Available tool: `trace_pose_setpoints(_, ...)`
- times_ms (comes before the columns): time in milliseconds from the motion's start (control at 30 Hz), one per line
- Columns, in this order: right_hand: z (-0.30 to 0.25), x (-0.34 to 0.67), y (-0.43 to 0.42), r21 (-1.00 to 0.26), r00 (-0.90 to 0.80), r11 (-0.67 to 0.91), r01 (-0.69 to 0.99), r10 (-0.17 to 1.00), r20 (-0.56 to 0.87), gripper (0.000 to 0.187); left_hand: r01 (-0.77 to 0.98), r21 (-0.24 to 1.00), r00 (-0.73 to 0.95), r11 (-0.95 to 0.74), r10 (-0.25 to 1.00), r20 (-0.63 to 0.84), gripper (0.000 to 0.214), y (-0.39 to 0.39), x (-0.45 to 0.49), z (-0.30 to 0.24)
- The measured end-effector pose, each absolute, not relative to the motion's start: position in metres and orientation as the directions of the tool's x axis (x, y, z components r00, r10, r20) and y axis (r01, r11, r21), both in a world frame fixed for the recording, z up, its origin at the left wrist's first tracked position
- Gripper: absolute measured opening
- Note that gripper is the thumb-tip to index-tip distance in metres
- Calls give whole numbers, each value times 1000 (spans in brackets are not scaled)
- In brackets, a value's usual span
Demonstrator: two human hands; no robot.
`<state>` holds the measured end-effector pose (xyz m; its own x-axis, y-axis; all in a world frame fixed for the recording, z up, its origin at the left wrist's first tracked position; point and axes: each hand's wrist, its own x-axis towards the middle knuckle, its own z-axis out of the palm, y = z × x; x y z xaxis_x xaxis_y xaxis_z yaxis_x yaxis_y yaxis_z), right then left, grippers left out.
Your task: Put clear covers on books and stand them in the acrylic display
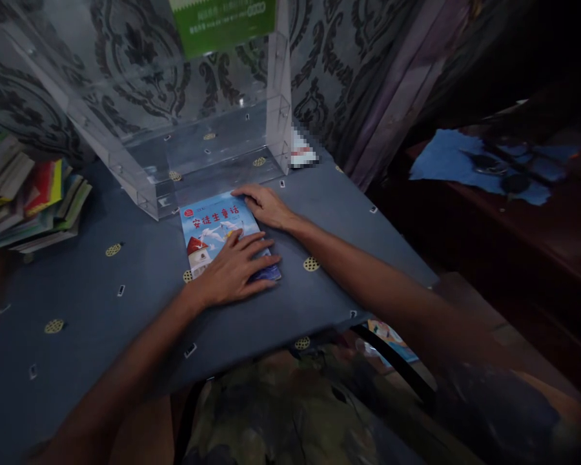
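A thin blue paperback book (215, 223) with red Chinese characters and a picture of white birds and a red-roofed house lies closed on the table. Across its lower right part, my left hand (239, 268) rests flat, fingers spread. At the top right corner my right hand (266, 205) has its fingers bent round the edge, index along the top and thumb by the side. Both hands hide parts of the cover.
Behind the book stands a clear acrylic rack (278, 123) with a green label (225, 26). Stacked books (43, 194) lie at the left. The grey-blue patterned tablecloth (150, 303) ends near my lap. A blue cloth (445, 155) lies on a dark surface to the right.
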<state>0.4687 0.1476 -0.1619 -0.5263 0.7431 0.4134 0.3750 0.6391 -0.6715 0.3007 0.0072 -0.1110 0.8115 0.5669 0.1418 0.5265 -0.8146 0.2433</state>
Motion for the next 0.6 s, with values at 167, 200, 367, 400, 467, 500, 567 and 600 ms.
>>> trace_pose_setpoints(167, -163, 468, 147, -653, -494, 639, 407, 755, 432, 40, 509, 250, 827, -824, 548, 124, 46, 4, 303, -112)
trace_pose_setpoints(200, -163, 468, 146, -644, -480, 638, 421, 760, 439, 39, 511, 250, 825, -823, 551, 126, 45, 4, 303, -112)
trace_pose_setpoints(367, -158, 467, 140, -605, -472, 642, 471, 763, 442, 39, 534, 238, 808, -812, 572, 139, 40, 1, 305, -114)
trace_pose_setpoints(400, -156, 467, 139, -606, -481, 643, 468, 761, 436, 39, 539, 235, 803, -809, 578, 144, 39, 1, 305, -114)
trace_pose_setpoints(467, -155, 467, 138, -615, -495, 643, 456, 758, 425, 39, 549, 229, 796, -804, 586, 151, 38, -1, 305, -114)
trace_pose_setpoints(500, -155, 468, 138, -621, -501, 642, 449, 757, 420, 39, 553, 225, 793, -802, 590, 154, 37, -1, 305, -114)
trace_pose_setpoints(567, -155, 468, 139, -633, -507, 639, 438, 757, 413, 38, 558, 217, 791, -801, 592, 153, 36, -1, 306, -114)
trace_pose_setpoints(600, -155, 468, 139, -637, -509, 637, 435, 757, 410, 38, 560, 215, 790, -800, 594, 152, 36, -2, 305, -114)
